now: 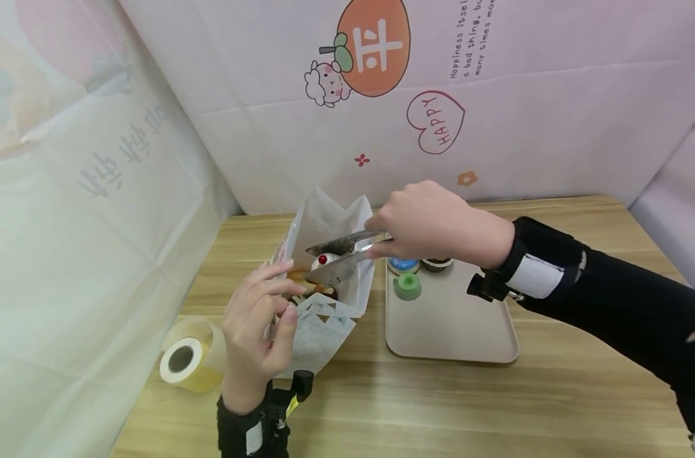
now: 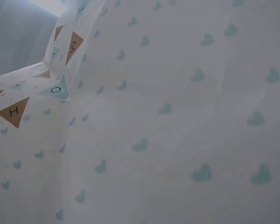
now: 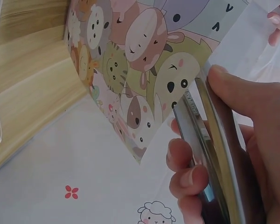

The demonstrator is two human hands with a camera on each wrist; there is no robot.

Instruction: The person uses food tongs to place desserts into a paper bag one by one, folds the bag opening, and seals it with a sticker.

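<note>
My right hand (image 1: 422, 219) grips metal tongs (image 1: 333, 272), thumb on one arm and fingers curled round the other. Between the tong tips, inside the mouth of an upright white paper bag (image 1: 319, 334), is a small white cake (image 1: 322, 261) with a red ball on top. Brown and cream food pieces lie beneath it, partly hidden. My left hand (image 1: 258, 331) is at the bag's near left rim, thumb and forefinger pinching the edge, other fingers stretched over the opening. Printed animals cover one bag side (image 3: 144, 51); hearts and lettered triangles mark another (image 2: 144, 116).
Right of the bag lies a beige tray (image 1: 456, 331) with a green ring-shaped piece (image 1: 407, 286), a blue-topped piece (image 1: 403, 263) and a dark cup-like piece (image 1: 436, 264). A roll of clear tape (image 1: 193, 356) stands at the left. Printed cloth (image 1: 267, 127) hangs behind the wooden table (image 1: 410, 407).
</note>
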